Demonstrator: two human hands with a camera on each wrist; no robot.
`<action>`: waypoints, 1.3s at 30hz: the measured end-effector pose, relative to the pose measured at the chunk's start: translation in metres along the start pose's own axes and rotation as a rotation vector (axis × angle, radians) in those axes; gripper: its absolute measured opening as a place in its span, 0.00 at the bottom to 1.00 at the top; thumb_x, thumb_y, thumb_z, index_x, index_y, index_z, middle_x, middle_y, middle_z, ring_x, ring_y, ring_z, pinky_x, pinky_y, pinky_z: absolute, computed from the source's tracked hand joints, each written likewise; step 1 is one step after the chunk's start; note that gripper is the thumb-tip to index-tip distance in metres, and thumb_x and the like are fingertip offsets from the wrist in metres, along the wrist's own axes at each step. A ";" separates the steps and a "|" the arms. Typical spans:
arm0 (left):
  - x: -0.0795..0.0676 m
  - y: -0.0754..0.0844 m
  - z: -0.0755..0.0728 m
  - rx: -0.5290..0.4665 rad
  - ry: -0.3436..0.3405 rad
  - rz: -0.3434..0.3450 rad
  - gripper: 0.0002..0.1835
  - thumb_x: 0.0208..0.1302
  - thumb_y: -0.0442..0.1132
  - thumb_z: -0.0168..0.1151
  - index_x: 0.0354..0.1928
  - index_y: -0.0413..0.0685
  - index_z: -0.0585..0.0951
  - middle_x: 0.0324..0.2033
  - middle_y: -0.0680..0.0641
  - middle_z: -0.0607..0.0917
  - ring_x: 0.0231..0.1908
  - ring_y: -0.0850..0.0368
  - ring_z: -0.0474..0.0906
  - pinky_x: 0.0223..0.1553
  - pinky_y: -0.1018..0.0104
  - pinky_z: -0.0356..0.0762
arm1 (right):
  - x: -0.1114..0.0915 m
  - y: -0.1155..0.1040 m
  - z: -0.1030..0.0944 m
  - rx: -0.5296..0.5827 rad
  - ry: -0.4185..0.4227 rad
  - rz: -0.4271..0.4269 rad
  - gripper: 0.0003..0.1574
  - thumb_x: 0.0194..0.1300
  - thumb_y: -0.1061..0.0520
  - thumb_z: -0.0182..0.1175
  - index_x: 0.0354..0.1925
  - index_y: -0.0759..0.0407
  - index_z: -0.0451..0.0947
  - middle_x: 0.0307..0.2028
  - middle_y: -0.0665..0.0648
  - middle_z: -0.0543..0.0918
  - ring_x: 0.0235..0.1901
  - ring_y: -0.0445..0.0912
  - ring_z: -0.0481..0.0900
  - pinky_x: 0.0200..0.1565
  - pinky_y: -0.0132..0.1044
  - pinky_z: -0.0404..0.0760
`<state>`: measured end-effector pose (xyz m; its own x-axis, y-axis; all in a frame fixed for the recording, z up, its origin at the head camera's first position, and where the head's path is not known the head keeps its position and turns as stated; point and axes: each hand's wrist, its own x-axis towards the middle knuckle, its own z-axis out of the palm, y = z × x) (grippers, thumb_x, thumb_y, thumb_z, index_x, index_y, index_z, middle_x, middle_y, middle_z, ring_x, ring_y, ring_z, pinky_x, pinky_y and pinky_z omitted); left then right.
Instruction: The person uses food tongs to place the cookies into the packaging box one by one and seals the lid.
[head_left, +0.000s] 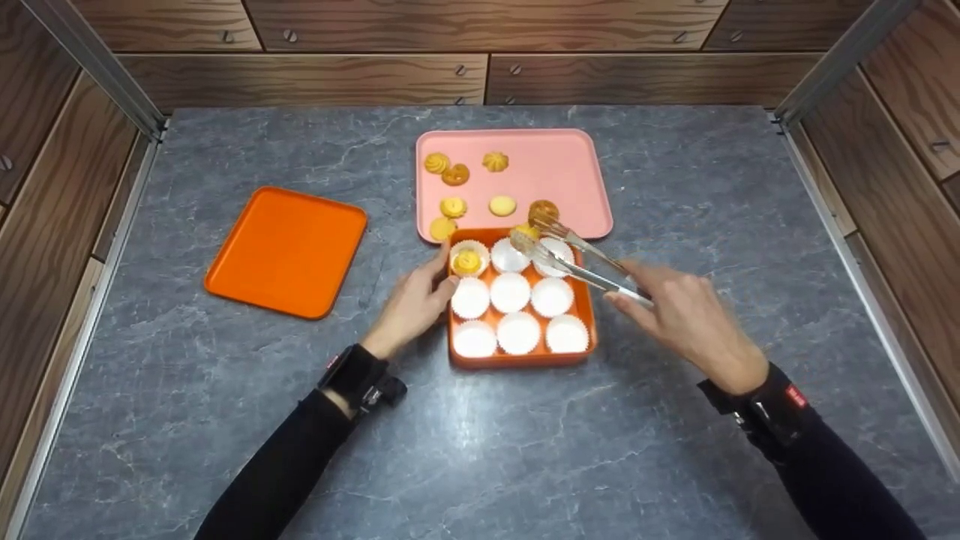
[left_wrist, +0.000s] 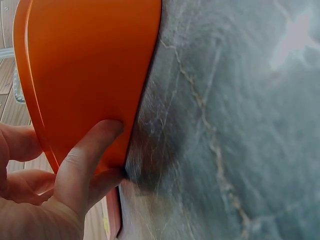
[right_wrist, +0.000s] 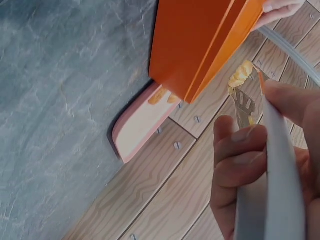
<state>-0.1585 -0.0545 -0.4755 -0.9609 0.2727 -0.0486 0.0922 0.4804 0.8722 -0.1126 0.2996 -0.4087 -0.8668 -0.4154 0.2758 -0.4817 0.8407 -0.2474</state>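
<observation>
Behind box [head_left: 525, 361], pink tray [head_left: 574, 165] with cookies [head_left: 495, 161]; leftward, orange tray [head_left: 289, 255]. Right hand [head_left: 679, 311] grips tongs [head_left: 600, 281]; left hand [head_left: 414, 304], box.

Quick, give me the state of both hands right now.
Left hand: closed, holding the orange box by its left wall.
Right hand: closed, holding metal tongs with a yellow cookie at their tips.

A grey, pale-veined marbled tabletop [head_left: 690, 172] carries a pink tray [head_left: 551, 165] toward its far edge, an orange box [head_left: 521, 361] just in front and — well apart, to the left — a flat orange tray [head_left: 289, 251].
</observation>
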 end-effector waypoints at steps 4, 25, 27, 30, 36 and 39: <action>0.000 0.000 0.000 0.016 0.005 0.002 0.33 0.77 0.39 0.55 0.79 0.45 0.59 0.75 0.43 0.66 0.57 0.49 0.79 0.66 0.51 0.76 | -0.001 -0.003 0.004 -0.015 -0.038 0.003 0.28 0.70 0.48 0.69 0.60 0.63 0.81 0.28 0.54 0.80 0.21 0.44 0.70 0.20 0.36 0.71; 0.000 0.001 0.000 0.019 0.009 0.006 0.33 0.77 0.39 0.55 0.79 0.46 0.59 0.74 0.41 0.66 0.70 0.47 0.69 0.75 0.52 0.64 | 0.008 -0.011 0.014 -0.091 -0.136 0.031 0.33 0.71 0.44 0.66 0.64 0.64 0.78 0.44 0.68 0.88 0.25 0.54 0.84 0.24 0.50 0.86; 0.000 0.000 0.001 0.018 0.008 0.004 0.33 0.77 0.40 0.55 0.79 0.46 0.59 0.74 0.40 0.66 0.68 0.47 0.72 0.74 0.51 0.65 | 0.008 -0.011 0.014 -0.096 -0.142 0.029 0.34 0.71 0.44 0.66 0.64 0.64 0.78 0.44 0.68 0.88 0.26 0.54 0.84 0.24 0.50 0.86; 0.000 0.000 0.000 0.022 0.007 0.005 0.33 0.77 0.40 0.55 0.79 0.46 0.59 0.74 0.40 0.67 0.66 0.47 0.73 0.74 0.51 0.66 | 0.009 -0.011 0.015 -0.103 -0.141 0.019 0.33 0.72 0.44 0.66 0.64 0.65 0.78 0.43 0.68 0.88 0.26 0.55 0.85 0.24 0.51 0.85; 0.000 0.000 0.000 0.019 0.007 0.009 0.33 0.77 0.39 0.55 0.79 0.44 0.59 0.74 0.41 0.66 0.56 0.43 0.78 0.69 0.52 0.72 | 0.010 -0.011 0.017 -0.110 -0.126 0.001 0.31 0.71 0.44 0.67 0.61 0.65 0.79 0.39 0.67 0.88 0.27 0.56 0.85 0.22 0.51 0.84; 0.000 0.001 0.000 0.009 0.004 0.005 0.33 0.77 0.39 0.54 0.79 0.45 0.58 0.74 0.41 0.66 0.51 0.43 0.78 0.66 0.52 0.74 | 0.011 -0.012 0.017 -0.104 -0.136 0.019 0.31 0.71 0.45 0.68 0.61 0.65 0.79 0.38 0.66 0.88 0.27 0.55 0.85 0.22 0.50 0.84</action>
<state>-0.1583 -0.0546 -0.4746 -0.9613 0.2720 -0.0428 0.0989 0.4862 0.8682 -0.1185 0.2787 -0.4185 -0.8884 -0.4365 0.1421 -0.4554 0.8772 -0.1520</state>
